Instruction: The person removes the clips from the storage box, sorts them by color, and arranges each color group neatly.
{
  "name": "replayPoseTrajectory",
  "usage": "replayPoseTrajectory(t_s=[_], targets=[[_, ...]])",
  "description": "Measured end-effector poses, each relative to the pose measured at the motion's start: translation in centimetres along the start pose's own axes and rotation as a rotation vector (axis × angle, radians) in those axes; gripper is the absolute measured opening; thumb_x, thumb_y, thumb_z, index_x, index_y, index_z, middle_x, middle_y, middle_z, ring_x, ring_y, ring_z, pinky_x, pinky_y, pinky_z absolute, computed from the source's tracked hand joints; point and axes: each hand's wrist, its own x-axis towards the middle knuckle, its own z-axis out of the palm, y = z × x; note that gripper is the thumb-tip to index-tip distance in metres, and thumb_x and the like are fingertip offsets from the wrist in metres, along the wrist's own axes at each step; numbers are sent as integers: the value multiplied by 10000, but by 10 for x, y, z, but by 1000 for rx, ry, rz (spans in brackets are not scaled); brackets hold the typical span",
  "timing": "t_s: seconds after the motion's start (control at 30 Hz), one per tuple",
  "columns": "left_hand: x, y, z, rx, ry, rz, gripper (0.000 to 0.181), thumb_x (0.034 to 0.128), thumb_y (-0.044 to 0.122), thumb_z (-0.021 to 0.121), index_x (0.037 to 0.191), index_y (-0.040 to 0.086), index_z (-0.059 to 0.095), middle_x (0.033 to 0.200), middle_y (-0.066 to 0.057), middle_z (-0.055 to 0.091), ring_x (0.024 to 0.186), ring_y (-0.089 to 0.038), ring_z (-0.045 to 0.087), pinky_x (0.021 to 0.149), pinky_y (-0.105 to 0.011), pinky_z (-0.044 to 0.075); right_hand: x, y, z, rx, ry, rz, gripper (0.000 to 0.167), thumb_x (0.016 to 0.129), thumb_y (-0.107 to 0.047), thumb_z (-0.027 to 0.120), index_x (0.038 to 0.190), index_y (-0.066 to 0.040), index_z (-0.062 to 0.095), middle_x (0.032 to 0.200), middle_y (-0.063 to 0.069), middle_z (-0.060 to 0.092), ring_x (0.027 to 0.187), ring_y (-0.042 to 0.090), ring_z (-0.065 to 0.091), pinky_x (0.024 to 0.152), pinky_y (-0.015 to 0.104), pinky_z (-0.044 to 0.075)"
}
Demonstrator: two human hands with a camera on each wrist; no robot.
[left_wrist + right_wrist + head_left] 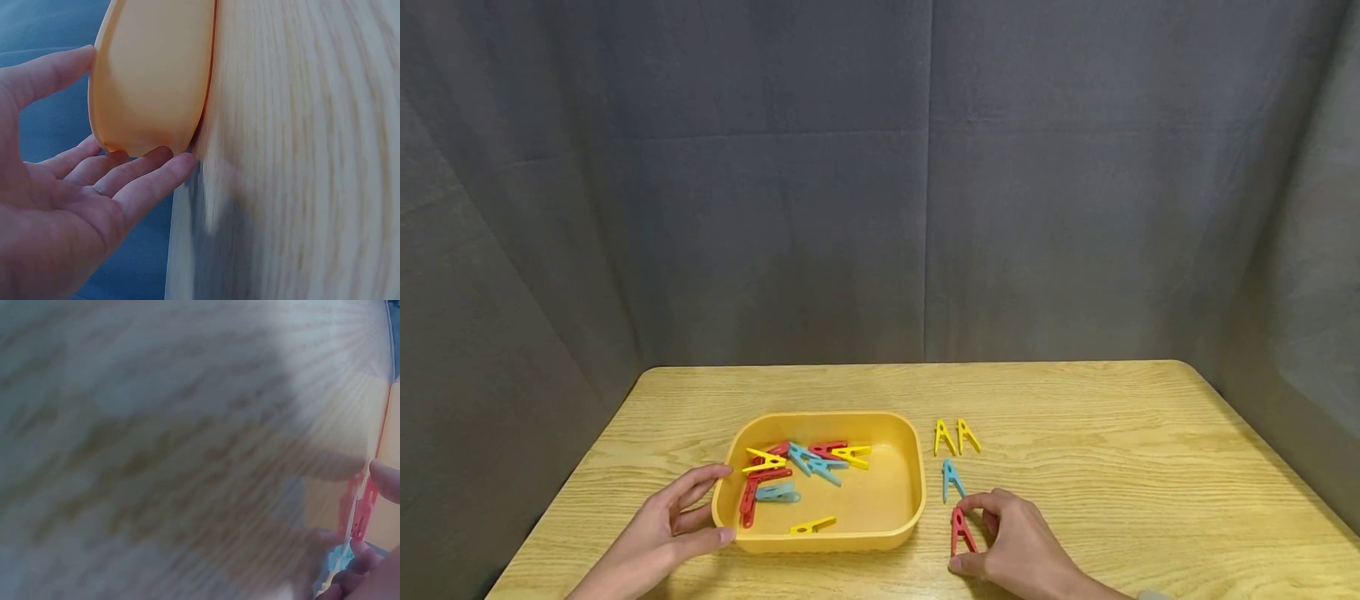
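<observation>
Pinching the red peg (958,527) lengthwise in my right grip (1021,540), I judge it light, stiff, best held by its ends; my spread left grip (662,530) touches the tub (880,500).

Head view: worn high, farthest back, facing forward and down; table (1150,467) at six o'clock, curtain (820,217) at twelve. Left wrist view: close; tray (150,75) at eleven, shared with head. Right wrist view: very close, low over table; red clothespin (364,515) at four, shared with head.
</observation>
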Motion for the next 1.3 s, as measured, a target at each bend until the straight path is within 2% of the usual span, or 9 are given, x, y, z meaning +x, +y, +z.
replayPoseTrajectory(t_s=[0.1,0.3,0.53,0.77,1.0,1.3], targets=[[0,0,0,-5,-4,8,788,935,35,787,1571,-67,334,1634,-367,270,1363,-470,529,915,-356,607,0,0,1,-11,11,-14,612,621,-296,1035,1139,-108,769,784,-10,522,724,181,465,602,262,344],[0,1,0,5,14,-14,801,932,47,797,1576,-67,334,1624,-362,302,1358,-457,542,912,-359,610,1,-1,2,-34,15,-23,610,620,-301,1035,1134,-112,767,801,-16,526,736,179,463,616,268,355],[0,0,0,5,-4,23,778,933,36,789,1563,-69,345,1633,-370,269,1358,-467,534,914,-342,605,2,-4,2,-29,7,-4,607,616,-283,1038,1129,-104,766,803,2,519,742,192,462,615,278,341],[0,1,1,4,11,-1,788,927,41,800,1567,-57,352,1632,-363,279,1356,-452,543,911,-348,608,2,-4,1,-26,4,7,612,623,-275,1035,1141,-94,763,813,6,529,748,195,467,618,285,348],[1,0,0,2,1,16,778,930,36,792,1563,-62,350,1632,-368,274,1357,-459,538,911,-338,605,3,-4,1,-19,6,5,614,620,-263,1032,1140,-80,759,778,15,517,712,192,460,592,270,329],[0,1,0,-1,7,-13,794,932,38,793,1572,-67,335,1631,-367,279,1360,-458,538,919,-351,605,3,-3,2,-18,4,11,618,618,-265,1034,1142,-86,759,790,16,517,724,195,460,596,275,327]])
